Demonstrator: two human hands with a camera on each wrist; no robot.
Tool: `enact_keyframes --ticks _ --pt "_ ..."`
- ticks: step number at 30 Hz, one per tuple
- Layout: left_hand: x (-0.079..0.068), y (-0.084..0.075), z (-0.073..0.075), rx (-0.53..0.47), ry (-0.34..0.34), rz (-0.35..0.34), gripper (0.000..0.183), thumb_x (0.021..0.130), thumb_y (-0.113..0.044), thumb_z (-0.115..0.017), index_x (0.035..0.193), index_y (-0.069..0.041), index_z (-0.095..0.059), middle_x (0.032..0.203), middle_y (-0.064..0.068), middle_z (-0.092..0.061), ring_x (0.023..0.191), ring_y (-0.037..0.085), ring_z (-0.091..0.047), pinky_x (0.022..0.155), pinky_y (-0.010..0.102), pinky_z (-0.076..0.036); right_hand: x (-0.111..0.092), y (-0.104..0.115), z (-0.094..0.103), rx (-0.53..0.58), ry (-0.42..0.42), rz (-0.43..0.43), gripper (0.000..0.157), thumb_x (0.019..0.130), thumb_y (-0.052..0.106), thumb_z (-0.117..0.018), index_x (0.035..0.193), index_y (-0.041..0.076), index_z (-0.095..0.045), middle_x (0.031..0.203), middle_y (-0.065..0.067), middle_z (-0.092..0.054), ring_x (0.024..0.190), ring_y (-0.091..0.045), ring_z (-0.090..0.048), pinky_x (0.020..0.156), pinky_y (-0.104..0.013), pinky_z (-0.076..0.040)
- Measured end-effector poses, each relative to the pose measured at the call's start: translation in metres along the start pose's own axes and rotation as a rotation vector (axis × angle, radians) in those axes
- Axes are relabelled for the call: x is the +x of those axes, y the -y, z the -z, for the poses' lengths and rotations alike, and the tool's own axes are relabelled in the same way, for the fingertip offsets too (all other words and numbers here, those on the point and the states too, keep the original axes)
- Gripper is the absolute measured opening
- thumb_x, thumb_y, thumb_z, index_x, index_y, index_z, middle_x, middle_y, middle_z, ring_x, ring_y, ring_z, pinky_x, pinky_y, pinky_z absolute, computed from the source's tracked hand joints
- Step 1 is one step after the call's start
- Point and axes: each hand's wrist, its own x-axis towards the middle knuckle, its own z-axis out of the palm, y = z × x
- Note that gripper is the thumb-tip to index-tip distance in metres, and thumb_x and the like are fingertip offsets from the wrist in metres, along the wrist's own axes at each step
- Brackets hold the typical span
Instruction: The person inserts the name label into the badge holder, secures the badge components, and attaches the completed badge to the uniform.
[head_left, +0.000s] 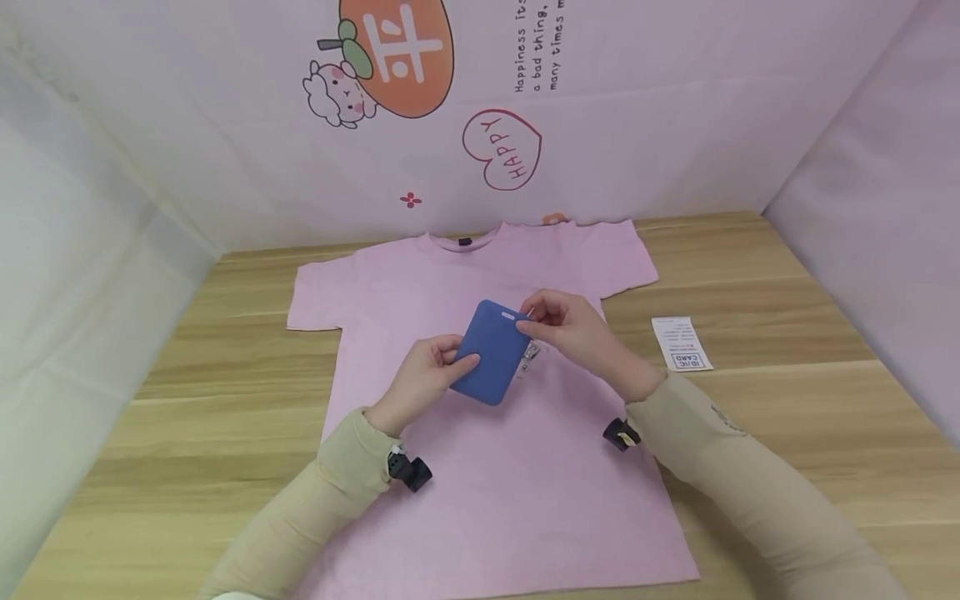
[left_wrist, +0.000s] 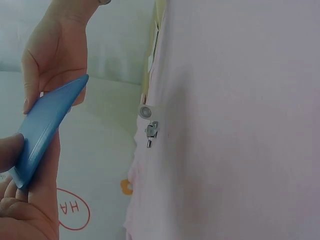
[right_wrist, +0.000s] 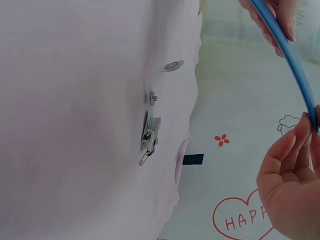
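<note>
A blue card holder [head_left: 491, 354] with a small slot near its top edge is held tilted above a pink T-shirt [head_left: 480, 500]. The left hand [head_left: 423, 375] grips its lower left side, thumb across the front. At the upper right corner, beside the slot, the right hand [head_left: 573, 329] pinches the holder. A metal badge clip [right_wrist: 151, 135] with a strap and snap parts lies on the shirt; in the head view the holder and right hand partly cover this clip [head_left: 531, 353]. The left wrist view shows the holder [left_wrist: 47, 127] nearly edge-on between both hands.
A white printed card [head_left: 681, 343] lies on the wooden table [head_left: 225, 392], right of the shirt. Behind the table hangs a printed cloth backdrop [head_left: 622, 150], with pale cloth sides left and right. Each wrist wears a small black camera.
</note>
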Motion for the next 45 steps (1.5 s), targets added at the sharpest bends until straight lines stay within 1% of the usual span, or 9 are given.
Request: enact_keyframes --ticks 4,7,18,22,26,31,37,41,45 --pt "0.0 0.001 -0.001 -0.004 -0.001 -0.004 0.03 0.093 -0.005 -0.057 0.118 0.01 -0.057 0.103 0.025 -0.068 0.089 0.026 -0.07 0.08 0.033 -0.058 0.0 -0.002 0.0 -0.003 -0.003 -0.006 0.013 0.089 0.005 -0.063 0.1 -0.002 -0.062 0.085 -0.008 -0.057 0.077 -0.017 -0.052 0.066 -0.018 -0.046" --pt "0.0 0.002 -0.002 -0.006 -0.007 -0.004 0.029 0.093 -0.005 -0.058 0.117 0.01 -0.058 0.101 0.025 -0.068 0.087 0.027 -0.07 0.079 0.033 -0.058 0.0 -0.004 0.001 -0.006 -0.008 -0.005 0.014 0.088 0.004 -0.064 0.1 -0.003 -0.061 0.086 -0.009 -0.059 0.077 -0.015 -0.053 0.066 -0.017 -0.047" --pt "0.002 0.001 -0.006 0.016 -0.031 -0.008 0.025 0.092 -0.004 -0.058 0.111 0.013 -0.06 0.093 0.027 -0.069 0.078 0.026 -0.072 0.071 0.032 -0.059 0.0 -0.007 0.0 -0.003 -0.003 -0.039 0.013 0.086 0.002 -0.065 0.095 -0.006 -0.06 0.079 -0.007 -0.06 0.066 -0.009 -0.053 0.061 -0.018 -0.048" --pt "0.001 0.002 -0.006 0.039 -0.039 -0.004 0.024 0.092 -0.006 -0.058 0.108 0.012 -0.062 0.088 0.025 -0.07 0.075 0.023 -0.072 0.068 0.03 -0.059 0.0 -0.008 -0.001 0.007 0.009 -0.05 0.012 0.087 0.001 -0.065 0.094 -0.006 -0.059 0.078 -0.007 -0.06 0.067 -0.011 -0.056 0.064 -0.023 -0.052" --pt "0.0 0.003 -0.006 0.061 -0.052 0.018 0.024 0.092 -0.007 -0.059 0.107 0.012 -0.063 0.084 0.024 -0.07 0.071 0.019 -0.071 0.065 0.028 -0.059 0.0 -0.008 -0.001 0.035 0.037 -0.055 0.01 0.087 -0.001 -0.063 0.094 -0.007 -0.058 0.076 -0.005 -0.059 0.067 -0.013 -0.059 0.067 -0.029 -0.055" --pt "0.001 0.006 -0.006 0.055 -0.064 0.04 0.023 0.092 -0.007 -0.058 0.106 0.012 -0.063 0.083 0.024 -0.07 0.067 0.017 -0.071 0.063 0.028 -0.059 -0.001 -0.008 -0.002 0.059 0.048 -0.051 0.01 0.088 -0.002 -0.062 0.095 -0.008 -0.057 0.074 -0.005 -0.057 0.067 -0.015 -0.06 0.068 -0.031 -0.057" --pt "0.003 0.009 -0.006 0.046 -0.069 0.055 0.023 0.092 -0.008 -0.059 0.103 0.012 -0.064 0.081 0.024 -0.07 0.062 0.013 -0.069 0.061 0.027 -0.058 -0.001 -0.009 -0.003 0.061 0.044 -0.064 0.011 0.087 -0.003 -0.062 0.096 -0.006 -0.057 0.074 -0.005 -0.059 0.069 -0.018 -0.064 0.072 -0.04 -0.058" --pt "0.003 0.011 -0.006 0.021 -0.067 0.05 0.024 0.093 -0.01 -0.059 0.102 0.011 -0.064 0.081 0.023 -0.07 0.065 0.015 -0.07 0.063 0.028 -0.059 -0.001 -0.009 -0.004 0.074 0.033 -0.065 0.01 0.088 -0.004 -0.061 0.096 -0.007 -0.056 0.073 -0.004 -0.058 0.068 -0.016 -0.064 0.072 -0.041 -0.058" --pt "0.0 0.011 -0.005 0.019 -0.077 0.007 0.024 0.092 -0.012 -0.06 0.098 0.011 -0.065 0.076 0.018 -0.072 0.065 0.016 -0.071 0.061 0.028 -0.058 -0.002 -0.01 -0.005 0.095 0.031 -0.062 0.012 0.088 -0.004 -0.06 0.097 -0.008 -0.055 0.073 -0.005 -0.059 0.066 -0.013 -0.063 0.07 -0.036 -0.059"
